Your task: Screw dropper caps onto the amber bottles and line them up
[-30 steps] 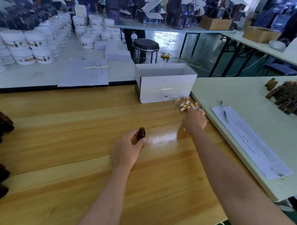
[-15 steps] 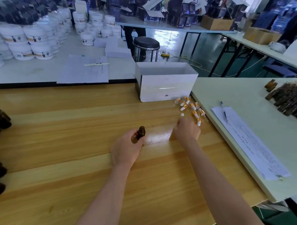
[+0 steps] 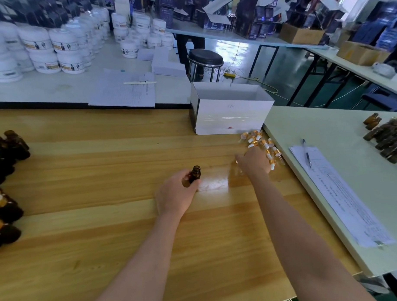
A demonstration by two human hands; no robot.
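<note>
My left hand (image 3: 176, 194) grips a small uncapped amber bottle (image 3: 195, 174) upright on the wooden table (image 3: 104, 176). To its right, my right hand (image 3: 254, 162) hovers at the near edge of a pile of gold-and-white dropper caps (image 3: 260, 141). Its fingers are curled and seem to pinch one dropper cap (image 3: 237, 163), which is blurred at the fingertips. More amber bottles (image 3: 10, 148) crowd the table's left edge, with capped ones (image 3: 1, 202) below them. Another heap of amber bottles (image 3: 390, 141) lies on the white table at right.
An open white box (image 3: 232, 113) stands behind the caps. On the white side table (image 3: 327, 123) at right lie a paper sheet (image 3: 338, 190) and a pen (image 3: 306, 154). White jars (image 3: 54, 49) fill the far table, with a black stool (image 3: 204, 57) beyond it.
My right hand has pulled back from the middle of the cap pile toward the bottle, fingers now curled on a cap. The left hand and bottle stayed put.
</note>
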